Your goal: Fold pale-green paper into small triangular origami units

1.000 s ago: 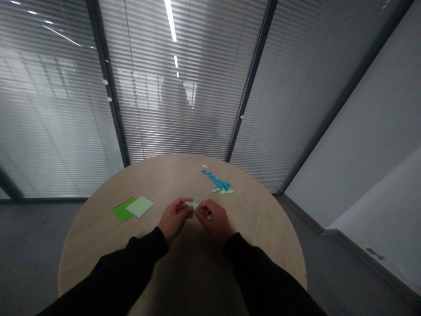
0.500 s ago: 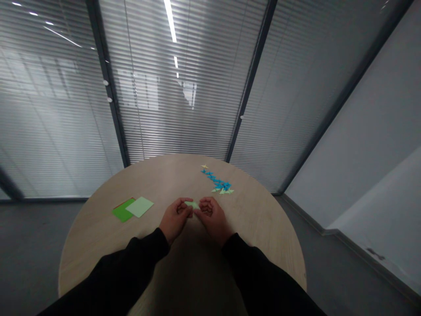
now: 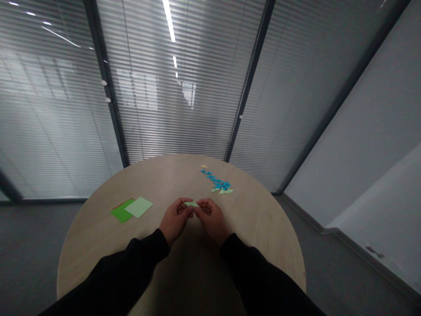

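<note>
A small pale green paper piece [image 3: 191,204] is held above the table at lower centre of the frame, pinched between the left hand [image 3: 175,218] and the right hand [image 3: 212,220]. Both hands are closed around it, with the fingers curled inward and the knuckles turned toward each other. The exact finger placement is partly hidden by the hands themselves. Both forearms are covered by black sleeves [image 3: 108,267], which enter from the bottom corners of the frame.

The hands are held over a round light wood table [image 3: 253,228]. To the left of the hands, a pale green paper square [image 3: 140,207] is laid partly over a brighter green paper square [image 3: 121,213]. Toward the far edge of the table, at upper right of the hands, small blue paper shapes [image 3: 215,181] are laid in a winding line. Small pale green paper triangles [image 3: 223,191] lie at its near end, touching the blue shapes, and a tiny yellow paper star [image 3: 204,166] lies just beyond its far end. Glass partitions with slatted blinds [image 3: 174,101] are seen behind the table.
</note>
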`<state>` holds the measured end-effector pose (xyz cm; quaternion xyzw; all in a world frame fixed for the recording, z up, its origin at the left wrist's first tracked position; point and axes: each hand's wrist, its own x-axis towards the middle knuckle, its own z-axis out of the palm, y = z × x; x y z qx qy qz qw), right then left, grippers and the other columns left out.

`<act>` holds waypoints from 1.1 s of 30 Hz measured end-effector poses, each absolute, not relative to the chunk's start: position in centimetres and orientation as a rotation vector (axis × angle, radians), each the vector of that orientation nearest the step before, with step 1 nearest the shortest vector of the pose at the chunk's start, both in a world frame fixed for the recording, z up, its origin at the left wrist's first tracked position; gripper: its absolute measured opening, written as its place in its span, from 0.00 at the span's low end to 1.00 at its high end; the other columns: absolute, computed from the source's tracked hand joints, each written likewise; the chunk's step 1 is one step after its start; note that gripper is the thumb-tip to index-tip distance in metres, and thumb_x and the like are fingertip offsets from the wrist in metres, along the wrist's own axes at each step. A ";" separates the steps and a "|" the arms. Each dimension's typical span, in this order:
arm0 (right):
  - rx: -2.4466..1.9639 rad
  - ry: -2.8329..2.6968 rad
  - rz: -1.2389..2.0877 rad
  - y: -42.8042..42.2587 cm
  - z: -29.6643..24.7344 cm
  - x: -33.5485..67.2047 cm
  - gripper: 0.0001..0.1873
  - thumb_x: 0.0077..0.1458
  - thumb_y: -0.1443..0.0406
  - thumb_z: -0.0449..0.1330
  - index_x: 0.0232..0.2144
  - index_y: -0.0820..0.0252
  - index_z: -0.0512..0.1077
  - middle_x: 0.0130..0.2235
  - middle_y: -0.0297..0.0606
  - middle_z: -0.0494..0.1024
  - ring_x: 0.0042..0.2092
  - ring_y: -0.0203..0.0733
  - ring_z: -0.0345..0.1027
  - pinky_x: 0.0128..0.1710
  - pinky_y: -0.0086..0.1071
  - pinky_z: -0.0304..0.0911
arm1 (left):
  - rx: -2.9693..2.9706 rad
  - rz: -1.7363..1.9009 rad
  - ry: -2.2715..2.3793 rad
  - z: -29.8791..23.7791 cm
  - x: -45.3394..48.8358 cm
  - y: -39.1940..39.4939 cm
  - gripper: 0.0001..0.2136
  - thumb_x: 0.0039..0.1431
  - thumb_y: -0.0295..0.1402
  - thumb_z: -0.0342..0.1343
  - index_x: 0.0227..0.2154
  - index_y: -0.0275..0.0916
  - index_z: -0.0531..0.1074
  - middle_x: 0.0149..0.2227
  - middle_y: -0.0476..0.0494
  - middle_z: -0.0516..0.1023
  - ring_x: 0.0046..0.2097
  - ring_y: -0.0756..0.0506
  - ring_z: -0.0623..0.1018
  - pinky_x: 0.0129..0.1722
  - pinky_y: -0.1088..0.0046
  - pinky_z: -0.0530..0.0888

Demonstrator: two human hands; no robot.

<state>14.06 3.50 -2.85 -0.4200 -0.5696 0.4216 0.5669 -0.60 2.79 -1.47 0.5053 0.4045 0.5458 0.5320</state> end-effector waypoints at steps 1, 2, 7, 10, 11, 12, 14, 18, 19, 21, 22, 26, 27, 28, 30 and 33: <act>-0.990 -1.322 1.012 3.6 -2.9 14.1 0.13 0.50 0.60 0.67 0.35 0.60 0.71 0.33 0.36 0.77 0.34 0.39 0.73 0.36 0.33 0.68 | 1.196 1.302 0.959 -1.5 -0.6 2.8 0.16 0.51 0.36 0.63 0.42 0.35 0.72 0.26 0.51 0.74 0.30 0.49 0.75 0.34 0.73 0.70; -0.989 -1.306 1.038 3.6 -2.9 14.1 0.13 0.49 0.60 0.67 0.35 0.60 0.71 0.32 0.35 0.77 0.33 0.39 0.72 0.35 0.33 0.67 | 1.182 1.304 0.951 -1.6 -0.6 2.8 0.17 0.51 0.36 0.63 0.42 0.34 0.72 0.25 0.51 0.74 0.30 0.49 0.74 0.34 0.73 0.69; -0.938 -1.304 1.165 3.6 -2.8 14.3 0.14 0.50 0.60 0.67 0.36 0.59 0.71 0.30 0.32 0.75 0.31 0.37 0.70 0.33 0.31 0.66 | 1.093 1.327 0.901 -1.9 -0.7 3.0 0.20 0.50 0.39 0.65 0.43 0.34 0.72 0.24 0.53 0.71 0.30 0.50 0.74 0.33 0.73 0.69; -0.925 -1.336 1.174 3.5 -2.7 14.5 0.19 0.46 0.62 0.69 0.41 0.58 0.70 0.35 0.34 0.76 0.36 0.39 0.72 0.38 0.33 0.68 | 1.050 1.343 0.901 -1.9 -0.6 3.1 0.21 0.49 0.40 0.66 0.43 0.35 0.72 0.23 0.54 0.71 0.28 0.50 0.73 0.32 0.74 0.69; -0.926 -1.339 1.160 3.5 -2.7 14.6 0.21 0.45 0.63 0.70 0.42 0.58 0.69 0.37 0.35 0.76 0.38 0.39 0.73 0.40 0.34 0.68 | 1.050 1.341 0.904 -1.9 -0.6 3.1 0.21 0.49 0.40 0.66 0.43 0.35 0.72 0.24 0.54 0.71 0.28 0.50 0.74 0.32 0.74 0.69; -0.928 -1.339 1.141 3.5 -2.7 14.6 0.22 0.45 0.64 0.70 0.43 0.58 0.69 0.38 0.35 0.75 0.38 0.39 0.72 0.40 0.34 0.68 | 1.058 1.336 0.910 -1.9 -0.6 3.1 0.21 0.49 0.41 0.66 0.43 0.35 0.72 0.24 0.53 0.71 0.29 0.50 0.74 0.32 0.74 0.69; -0.923 -1.349 1.108 3.4 -2.8 14.6 0.22 0.46 0.64 0.69 0.43 0.57 0.68 0.38 0.35 0.75 0.38 0.39 0.72 0.40 0.33 0.69 | 1.082 1.327 0.928 -1.8 -0.7 3.0 0.20 0.50 0.41 0.66 0.43 0.34 0.72 0.24 0.53 0.72 0.29 0.50 0.75 0.32 0.73 0.70; -0.898 -1.414 1.053 3.3 -2.8 14.5 0.20 0.49 0.64 0.68 0.44 0.57 0.68 0.37 0.35 0.75 0.37 0.39 0.72 0.38 0.33 0.69 | 1.072 1.334 0.941 -1.7 -0.6 3.0 0.20 0.50 0.41 0.66 0.42 0.35 0.72 0.25 0.52 0.73 0.30 0.50 0.76 0.32 0.74 0.71; -0.900 -1.429 1.042 3.3 -2.8 14.5 0.20 0.50 0.63 0.68 0.44 0.57 0.68 0.38 0.36 0.75 0.37 0.39 0.73 0.38 0.33 0.69 | 1.063 1.329 0.933 -1.7 -0.6 3.0 0.20 0.50 0.41 0.66 0.42 0.35 0.71 0.25 0.51 0.74 0.30 0.50 0.76 0.32 0.74 0.71; -0.917 -1.446 1.009 3.2 -2.8 14.5 0.19 0.50 0.63 0.67 0.44 0.57 0.69 0.38 0.37 0.76 0.37 0.39 0.73 0.38 0.33 0.69 | 1.043 1.320 0.910 -1.8 -0.5 3.0 0.20 0.49 0.41 0.67 0.40 0.36 0.70 0.27 0.49 0.76 0.30 0.50 0.77 0.33 0.74 0.72; -0.928 -1.450 0.993 3.2 -2.7 14.5 0.17 0.51 0.62 0.67 0.43 0.58 0.69 0.38 0.37 0.76 0.37 0.40 0.73 0.38 0.34 0.69 | 1.032 1.318 0.895 -1.9 -0.5 3.0 0.19 0.49 0.41 0.67 0.39 0.36 0.70 0.28 0.49 0.77 0.30 0.50 0.77 0.33 0.74 0.72; -0.972 -1.451 0.992 3.1 -2.4 14.8 0.13 0.50 0.61 0.67 0.38 0.59 0.72 0.33 0.36 0.77 0.35 0.40 0.72 0.37 0.34 0.68 | 0.985 1.298 0.823 -1.9 -0.5 3.0 0.19 0.48 0.40 0.69 0.35 0.37 0.68 0.27 0.49 0.78 0.29 0.51 0.77 0.34 0.74 0.73; -0.975 -1.442 1.015 3.1 -2.3 15.0 0.13 0.50 0.60 0.67 0.37 0.59 0.72 0.32 0.35 0.77 0.34 0.40 0.72 0.36 0.34 0.67 | 0.980 1.281 0.808 -1.8 -0.5 2.9 0.19 0.48 0.41 0.69 0.36 0.37 0.68 0.27 0.49 0.78 0.29 0.50 0.78 0.34 0.73 0.74; -0.976 -1.430 1.043 3.1 -2.2 15.1 0.13 0.49 0.60 0.67 0.36 0.59 0.73 0.30 0.34 0.77 0.33 0.40 0.72 0.35 0.34 0.66 | 0.981 1.260 0.799 -1.7 -0.5 2.9 0.20 0.47 0.41 0.69 0.38 0.37 0.68 0.27 0.49 0.79 0.29 0.50 0.78 0.34 0.73 0.74; -0.976 -1.403 1.108 3.2 -2.1 15.5 0.13 0.48 0.59 0.68 0.35 0.59 0.73 0.28 0.33 0.76 0.31 0.39 0.70 0.34 0.33 0.64 | 0.999 1.213 0.793 -1.4 -0.6 2.8 0.23 0.47 0.41 0.69 0.43 0.37 0.68 0.27 0.48 0.79 0.30 0.50 0.78 0.34 0.73 0.74; -0.976 -1.346 1.218 3.5 -2.0 16.1 0.14 0.47 0.58 0.69 0.34 0.60 0.74 0.27 0.32 0.75 0.29 0.37 0.68 0.33 0.32 0.62 | 1.027 1.156 0.805 -1.1 -0.7 2.7 0.25 0.46 0.41 0.70 0.45 0.35 0.70 0.29 0.46 0.80 0.30 0.50 0.79 0.34 0.73 0.74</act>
